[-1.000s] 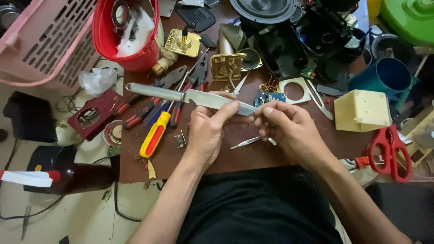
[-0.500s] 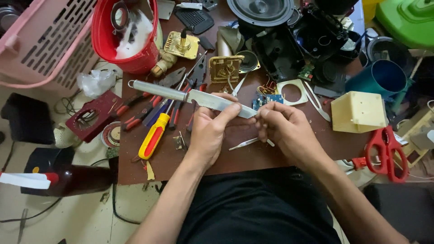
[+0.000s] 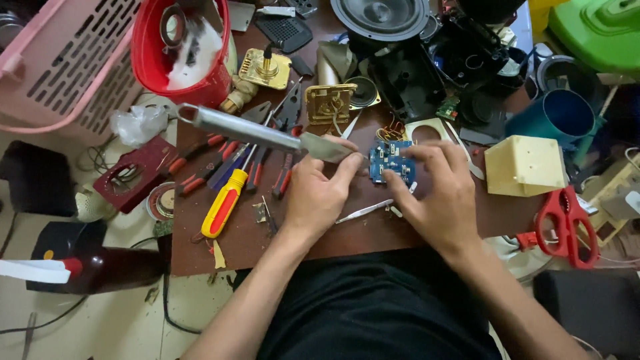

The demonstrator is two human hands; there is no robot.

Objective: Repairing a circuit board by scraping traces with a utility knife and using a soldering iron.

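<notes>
**Blue circuit board under both hands, metal tool held over it**

The small blue circuit board lies on the brown table, just in front of the person, between the two hands. The right hand reaches over it with fingers spread and curled, the fingertips touching the board's right and lower edges; it steadies the board more than it grips it. The left hand is closed around the flat end of a long silver metal tool, whose ringed far end points up and left over the table, while the near end comes in beside the board's left edge. Whether the tool tip touches the board cannot be told.

Judging from this, the step in hand is positioning: the board is being pinned down and the tool lined up against it. The next move would call for a firm hold by the right hand so that the board does not slide, and a careful, small motion of the tool tip.

Silver tweezers lie just below the board, between the hands. To the left lie a yellow-handled screwdriver and red-handled pliers. Further out stand a cream plastic box, red scissors, a brass mechanism, a red bucket and a black speaker.
</notes>
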